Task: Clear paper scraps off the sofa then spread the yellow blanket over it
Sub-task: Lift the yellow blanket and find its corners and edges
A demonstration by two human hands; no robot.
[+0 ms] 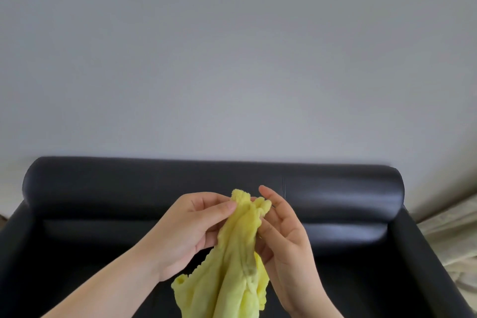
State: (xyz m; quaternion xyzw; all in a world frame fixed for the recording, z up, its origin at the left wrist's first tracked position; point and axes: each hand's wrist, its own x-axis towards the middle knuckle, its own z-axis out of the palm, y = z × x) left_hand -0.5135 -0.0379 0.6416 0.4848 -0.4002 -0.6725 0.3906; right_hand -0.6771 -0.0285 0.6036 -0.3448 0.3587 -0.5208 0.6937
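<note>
1. blanket [232, 266]: we log a soft yellow cloth, fleecy and matt, with a fine nubbly nap, limp in its folds, the edge finished in small scallops.
2. sofa [180, 183]: we log black upholstery that looks like leather or an imitation; we cannot tell which. It is smooth, with a soft sheen along the backrest roll and one stitched seam.
3. wall [232, 59]: we log a plain pale grey face, matt and smooth.
4. fabric [449, 240] at the right edge: we log a cream textile, matt and rumpled.
</note>
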